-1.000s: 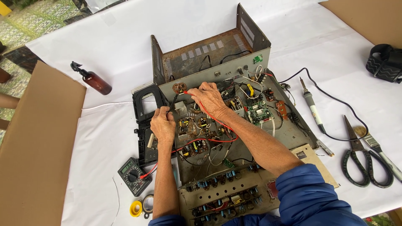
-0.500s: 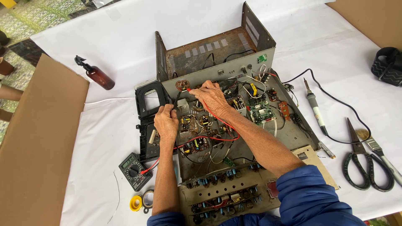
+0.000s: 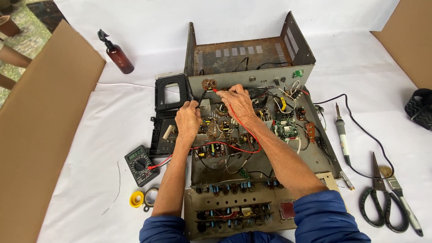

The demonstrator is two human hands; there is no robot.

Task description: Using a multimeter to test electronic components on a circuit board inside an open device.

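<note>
An opened electronic chassis [image 3: 315, 148] full of circuit boards and wires lies on a white cloth. My left hand [image 3: 188, 119] holds a black meter probe [image 3: 201, 96], its tip at a round brown part [image 3: 208, 84] on the grey back panel. My right hand [image 3: 238, 102] holds a red probe [image 3: 216, 90] at the same part. Red and black leads run down to a dark multimeter [image 3: 141, 164] at the lower left.
A soldering iron [image 3: 342, 135] with black cord, scissors [image 3: 377, 198] and a small brush [image 3: 402, 200] lie right of the chassis. A brown spray bottle [image 3: 118, 53] stands at the back left. Tape rolls [image 3: 144, 198] sit near the meter. Cardboard sheets [image 3: 40, 130] flank the cloth.
Both hands have moved up from the circuit boards to the back panel, bringing the two probe tips onto the round brown part.
</note>
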